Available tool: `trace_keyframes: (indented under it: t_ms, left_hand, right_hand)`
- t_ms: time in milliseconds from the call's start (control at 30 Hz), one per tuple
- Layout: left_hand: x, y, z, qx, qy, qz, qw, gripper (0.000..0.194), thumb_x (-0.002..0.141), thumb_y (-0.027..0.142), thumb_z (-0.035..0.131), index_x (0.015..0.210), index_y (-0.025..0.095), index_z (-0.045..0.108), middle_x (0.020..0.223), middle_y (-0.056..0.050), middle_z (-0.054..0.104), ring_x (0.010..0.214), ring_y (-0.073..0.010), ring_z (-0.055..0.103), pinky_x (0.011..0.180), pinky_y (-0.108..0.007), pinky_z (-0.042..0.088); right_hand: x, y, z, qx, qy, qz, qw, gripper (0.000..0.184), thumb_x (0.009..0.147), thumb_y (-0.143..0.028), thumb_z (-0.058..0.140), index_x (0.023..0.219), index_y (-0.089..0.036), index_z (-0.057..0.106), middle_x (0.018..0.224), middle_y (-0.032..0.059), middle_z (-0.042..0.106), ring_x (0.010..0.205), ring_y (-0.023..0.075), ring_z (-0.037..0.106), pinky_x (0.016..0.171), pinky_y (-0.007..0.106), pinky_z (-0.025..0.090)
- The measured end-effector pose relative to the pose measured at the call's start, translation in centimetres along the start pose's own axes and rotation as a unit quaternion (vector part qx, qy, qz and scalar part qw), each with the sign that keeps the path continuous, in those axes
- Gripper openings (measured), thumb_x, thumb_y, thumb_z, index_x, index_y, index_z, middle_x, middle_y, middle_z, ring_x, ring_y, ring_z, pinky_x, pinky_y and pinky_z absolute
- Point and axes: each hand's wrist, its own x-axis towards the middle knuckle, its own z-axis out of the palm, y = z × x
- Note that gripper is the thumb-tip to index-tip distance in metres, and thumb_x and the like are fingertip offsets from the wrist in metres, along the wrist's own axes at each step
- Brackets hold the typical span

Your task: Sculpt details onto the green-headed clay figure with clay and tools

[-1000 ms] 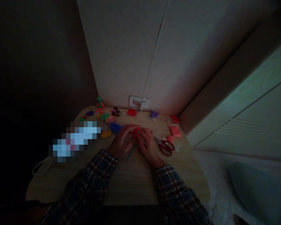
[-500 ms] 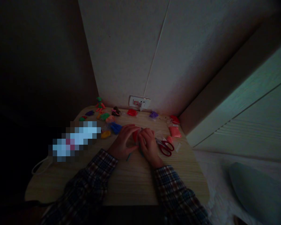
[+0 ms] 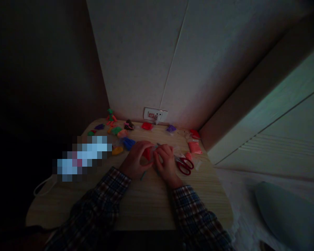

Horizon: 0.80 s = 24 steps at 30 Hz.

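Note:
Between my hands is a small clear plastic bag with red clay-like material [image 3: 147,153] in it. My left hand [image 3: 135,162] curls around its red part, thumb below and fingers above. My right hand [image 3: 165,161] is closed, with its fingertips pinching the bag's clear end. A thin grey tip pokes out above the right fingers; what it belongs to is hidden. Just right of my right hand lie red-handled scissors [image 3: 185,166]. A thin teal strip [image 3: 143,175] rests on the table below my left hand.
On the wooden table [image 3: 146,205] are a blue packet [image 3: 129,143], a yellow lump [image 3: 117,150], a pink packet [image 3: 195,147], a purple packet [image 3: 171,128] and a small green-and-orange figure [image 3: 111,117]. A blurred bright object [image 3: 83,158] lies left. A wall socket [image 3: 155,115] is behind.
The red part of the bag has shifted slightly left into my left hand, and more clear plastic shows between my hands. The view has moved a little.

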Motion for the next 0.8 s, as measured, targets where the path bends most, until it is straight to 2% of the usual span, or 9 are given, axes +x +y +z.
trace_keyframes:
  t_ms: [233, 400, 500, 667, 800]
  left_hand:
    - [0.23, 0.18, -0.48, 0.017, 0.013, 0.007, 1.000, 0.039, 0.076, 0.022, 0.070, 0.113, 0.020, 0.056, 0.112, -0.011, 0.064, 0.111, -0.0284, 0.057, 0.096, -0.047, 0.047]
    - [0.23, 0.06, -0.59, 0.014, 0.024, 0.011, 1.000, 0.039, 0.076, 0.027, 0.074, 0.111, 0.018, 0.058, 0.110, -0.011, 0.066, 0.108, -0.0286, 0.059, 0.095, -0.047, 0.047]
    - [0.22, -0.04, -0.64, 0.013, 0.023, -0.018, 0.999, 0.035, 0.078, 0.028, 0.072, 0.110, 0.020, 0.060, 0.109, -0.010, 0.068, 0.107, -0.0278, 0.061, 0.097, -0.047, 0.047]
    - [0.25, -0.37, -0.70, -0.008, 0.048, -0.069, 0.996, 0.029, 0.080, 0.030, 0.070, 0.107, 0.020, 0.062, 0.104, -0.008, 0.071, 0.101, -0.0256, 0.064, 0.094, -0.044, 0.050]
    - [0.20, -0.71, -0.58, -0.036, 0.063, -0.099, 0.992, 0.026, 0.081, 0.033, 0.069, 0.104, 0.021, 0.065, 0.101, -0.007, 0.072, 0.097, -0.0246, 0.066, 0.089, -0.042, 0.053]
  right_hand:
    - [-0.02, 0.20, -0.09, -0.015, 0.032, -0.008, 0.999, 0.021, 0.093, -0.020, 0.047, 0.073, -0.022, 0.053, 0.075, 0.0012, 0.057, 0.078, 0.0188, 0.053, 0.079, 0.036, 0.036]
    - [0.02, 0.39, -0.02, -0.010, 0.025, 0.007, 1.000, 0.022, 0.093, -0.023, 0.046, 0.073, -0.022, 0.053, 0.076, 0.0017, 0.057, 0.079, 0.0194, 0.053, 0.079, 0.037, 0.036]
    - [-0.02, 0.43, -0.05, -0.001, 0.018, 0.014, 1.000, 0.021, 0.095, -0.024, 0.043, 0.076, -0.022, 0.054, 0.080, 0.0027, 0.058, 0.082, 0.0201, 0.053, 0.080, 0.037, 0.036]
    - [-0.17, 0.16, -0.35, 0.035, 0.044, 0.029, 0.998, 0.013, 0.094, -0.024, 0.042, 0.089, -0.023, 0.054, 0.087, 0.0039, 0.059, 0.087, 0.0215, 0.055, 0.082, 0.037, 0.036]
    - [-0.14, -0.29, -0.47, 0.031, 0.011, 0.008, 0.999, 0.017, 0.094, -0.025, 0.042, 0.101, -0.024, 0.057, 0.098, 0.0059, 0.060, 0.097, 0.0230, 0.056, 0.088, 0.040, 0.037]
